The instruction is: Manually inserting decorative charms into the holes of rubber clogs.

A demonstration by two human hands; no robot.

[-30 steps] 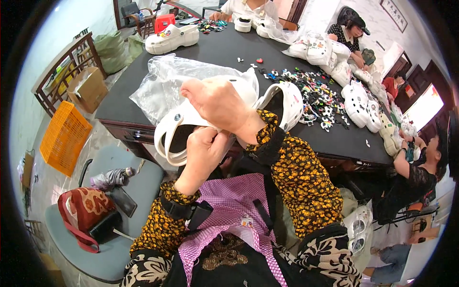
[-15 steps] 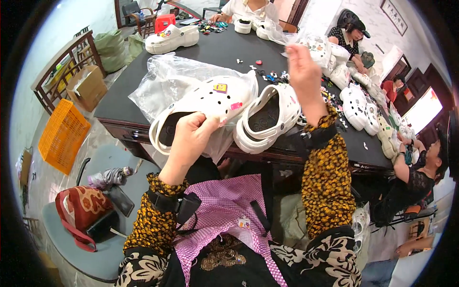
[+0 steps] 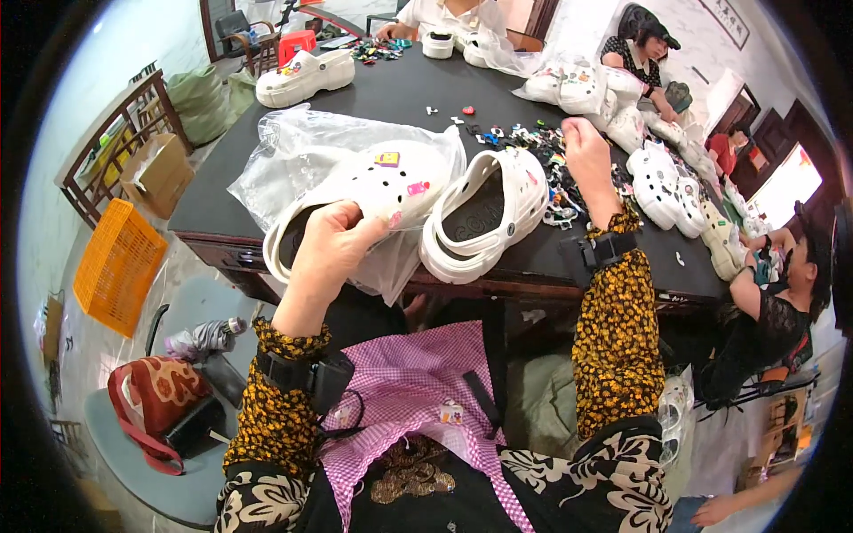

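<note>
A white clog (image 3: 364, 182) with a yellow-and-purple charm (image 3: 386, 159) and a pink charm (image 3: 418, 188) lies on a clear plastic bag (image 3: 284, 151). My left hand (image 3: 330, 244) is closed on the rim of its opening; another small pink piece (image 3: 395, 219) shows by the fingertip. To the right stands a second white clog (image 3: 484, 218), its dark insole visible and nothing gripping it. My right hand (image 3: 589, 160) is raised beside a heap of small shoe charms (image 3: 553, 182), fingers pinched together. Whatever they hold, if anything, is too small to make out.
Another white clog (image 3: 305, 77) stands at the table's far left. Rows of white clogs (image 3: 656, 186) line the right side of the dark table (image 3: 400, 80). People sit at the far side and right. A grey chair (image 3: 133, 453) with a red bag (image 3: 155, 391) is at left.
My right hand has come down and slightly right, nearer the charm heap. My left hand keeps its grip on the clog. The whole view has shifted a little.
</note>
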